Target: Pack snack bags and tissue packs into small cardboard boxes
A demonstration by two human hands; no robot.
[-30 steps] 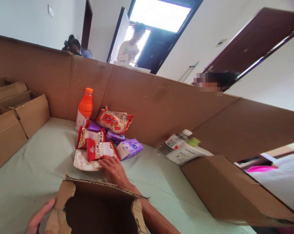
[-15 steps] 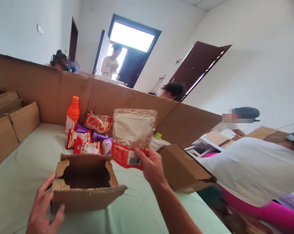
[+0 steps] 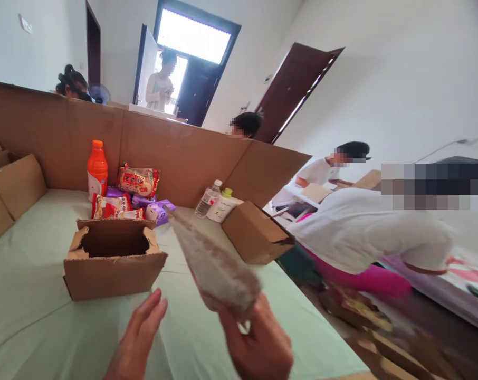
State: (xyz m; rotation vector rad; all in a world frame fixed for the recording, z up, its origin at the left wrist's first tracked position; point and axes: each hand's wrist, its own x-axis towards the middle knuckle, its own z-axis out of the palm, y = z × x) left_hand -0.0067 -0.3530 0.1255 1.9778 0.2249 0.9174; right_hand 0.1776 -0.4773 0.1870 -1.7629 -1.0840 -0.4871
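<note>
My right hand [image 3: 258, 338] is closed on the lower end of a snack pouch [image 3: 213, 264], which is tilted and slightly blurred, its pale brown-and-white side facing up. My left hand [image 3: 142, 330] hovers over the green cloth with its fingers stretched out, holding nothing. Just beyond it stands an open cardboard box [image 3: 114, 277], its inside dark. Behind that box lie red-and-white snack packets [image 3: 111, 205], a red bag of crackers [image 3: 138, 181] and purple packs [image 3: 162, 211]. An orange bottle [image 3: 97, 171] stands upright beside them.
A clear water bottle [image 3: 208, 199], a white container with a green cap [image 3: 223, 206] and a closed cardboard box [image 3: 255, 232] sit to the right. More cardboard boxes [image 3: 19, 187] are at the left. A cardboard wall [image 3: 175, 150] runs behind. A person [image 3: 353, 227] bends over at the right.
My left hand has left the box's side and moved right. My right hand has lowered the pouch and tipped it from upright to slanting. The view has shifted to the right.
</note>
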